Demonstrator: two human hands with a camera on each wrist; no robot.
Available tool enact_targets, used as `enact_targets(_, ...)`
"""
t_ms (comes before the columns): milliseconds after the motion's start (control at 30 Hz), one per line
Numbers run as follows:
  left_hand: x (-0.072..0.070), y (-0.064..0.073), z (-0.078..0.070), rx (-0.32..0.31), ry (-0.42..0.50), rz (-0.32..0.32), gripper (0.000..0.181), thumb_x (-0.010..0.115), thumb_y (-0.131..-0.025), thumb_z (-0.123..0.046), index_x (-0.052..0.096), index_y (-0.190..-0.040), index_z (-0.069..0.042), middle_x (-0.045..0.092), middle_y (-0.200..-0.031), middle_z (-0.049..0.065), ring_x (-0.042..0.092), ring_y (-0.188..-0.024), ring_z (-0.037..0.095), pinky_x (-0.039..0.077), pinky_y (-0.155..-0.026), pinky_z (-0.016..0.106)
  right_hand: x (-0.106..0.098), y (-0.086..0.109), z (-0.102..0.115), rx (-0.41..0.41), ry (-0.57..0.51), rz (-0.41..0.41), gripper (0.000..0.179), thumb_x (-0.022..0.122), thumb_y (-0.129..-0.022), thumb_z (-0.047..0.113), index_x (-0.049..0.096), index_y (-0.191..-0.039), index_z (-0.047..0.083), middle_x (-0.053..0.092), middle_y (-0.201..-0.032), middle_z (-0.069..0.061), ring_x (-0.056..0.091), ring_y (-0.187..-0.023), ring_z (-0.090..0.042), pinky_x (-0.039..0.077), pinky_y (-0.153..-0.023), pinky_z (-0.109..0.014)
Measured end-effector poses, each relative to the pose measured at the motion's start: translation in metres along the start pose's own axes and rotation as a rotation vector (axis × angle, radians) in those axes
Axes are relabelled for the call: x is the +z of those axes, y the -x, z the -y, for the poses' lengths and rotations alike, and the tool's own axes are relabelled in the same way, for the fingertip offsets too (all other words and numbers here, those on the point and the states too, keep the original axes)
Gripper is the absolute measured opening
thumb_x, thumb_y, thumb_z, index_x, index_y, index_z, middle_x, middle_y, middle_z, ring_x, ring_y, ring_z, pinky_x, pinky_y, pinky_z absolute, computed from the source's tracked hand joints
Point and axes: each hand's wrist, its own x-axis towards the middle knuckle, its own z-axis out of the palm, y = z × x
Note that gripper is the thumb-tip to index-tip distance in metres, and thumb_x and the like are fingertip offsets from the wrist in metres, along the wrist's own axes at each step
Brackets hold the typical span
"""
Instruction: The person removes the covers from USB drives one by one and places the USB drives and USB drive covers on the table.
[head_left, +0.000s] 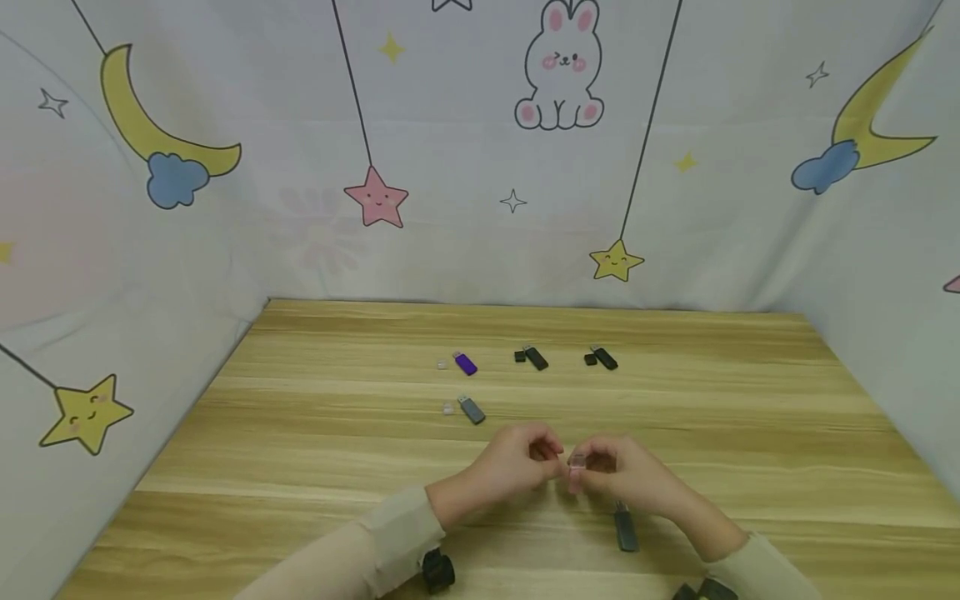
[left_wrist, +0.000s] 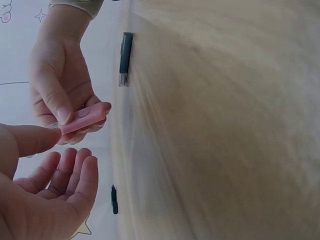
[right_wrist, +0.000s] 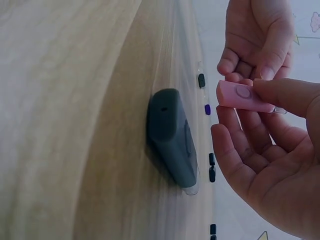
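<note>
My right hand (head_left: pixel 630 479) pinches a pink USB stick (right_wrist: pixel 245 96) between thumb and fingers, above the wooden table (head_left: pixel 315 533). A clear part shows at one end of the stick, pointing away from me in the head view. My left hand (head_left: pixel 517 457) is just left of it, fingers loosely bent; in the left wrist view its thumb tip (left_wrist: pixel 52 134) overlaps the stick's clear end. A dark grey USB stick (head_left: pixel 626 530) lies on the table below my right hand, its clear end pointing away from me.
Farther back lie a grey USB stick (head_left: pixel 472 410) with a clear cap (head_left: pixel 447 409) beside it, a purple stick (head_left: pixel 466 364) with a clear cap (head_left: pixel 442 365), and two black sticks (head_left: pixel 536 358) with black caps. A printed cloth (head_left: pixel 465 258) hangs behind the table.
</note>
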Motion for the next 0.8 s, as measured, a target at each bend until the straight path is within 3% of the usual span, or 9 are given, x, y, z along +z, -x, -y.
enact_targets(533, 0.0031, 0.0021, -0.0037, 0.093, -0.014, 0.019, 0.009, 0.075, -0.083, -0.006, 0.068, -0.089, -0.003, 0.064, -0.079, -0.001, 0.055, -0.070, 0.001, 0.048, -0.065, 0.016, 0.0081, -0.0024, 0.0001, -0.091, 0.009, 0.050, 0.013, 0.063, -0.089, 0.005, 0.067, -0.098, -0.003, 0.069, -0.089, -0.008, 0.064, -0.083, -0.009, 0.052, -0.075, -0.022)
enact_targets(800, 0.0046, 0.0013, -0.0005, 0.136, -0.037, 0.019, 0.006, 0.074, -0.083, -0.002, 0.068, -0.086, -0.002, 0.064, -0.077, 0.001, 0.053, -0.067, 0.000, 0.047, -0.062, 0.015, 0.0093, -0.0021, 0.0008, -0.079, 0.004, 0.067, 0.013, 0.064, -0.090, 0.009, 0.067, -0.097, -0.002, 0.071, -0.086, -0.006, 0.064, -0.082, -0.008, 0.051, -0.073, -0.022)
